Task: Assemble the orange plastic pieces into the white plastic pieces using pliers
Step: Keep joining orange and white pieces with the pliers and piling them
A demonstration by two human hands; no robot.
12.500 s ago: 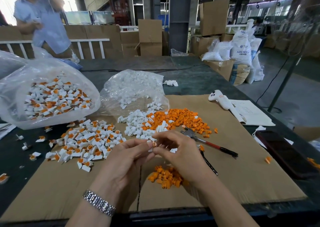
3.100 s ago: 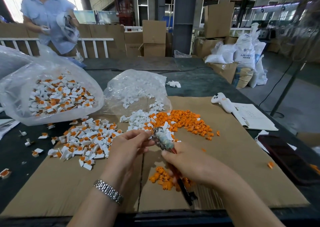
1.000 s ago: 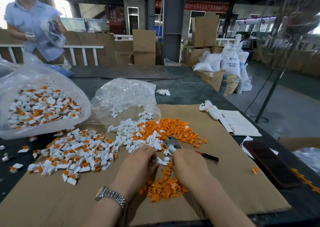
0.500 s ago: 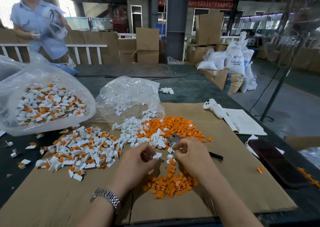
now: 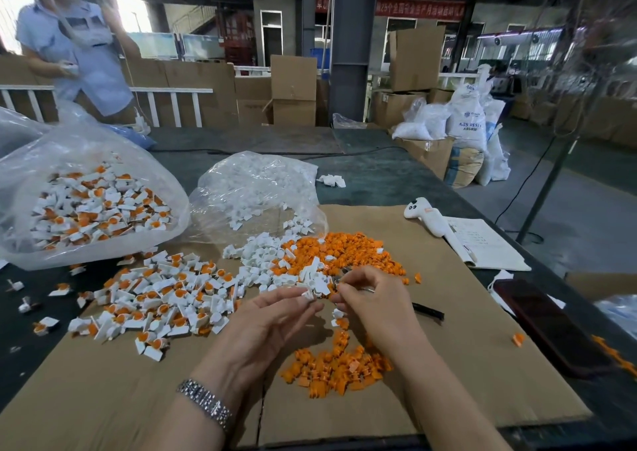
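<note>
Left hand (image 5: 272,316) pinches a white piece (image 5: 307,294); right hand (image 5: 370,299) has its fingers curled, its grip unclear. A sack (image 5: 466,119) reads "ABS RESIN".

Your left hand (image 5: 265,326): silver metal link watch (image 5: 205,403) at wrist. Your right hand (image 5: 375,304): bare; no sleeves visible.
</note>
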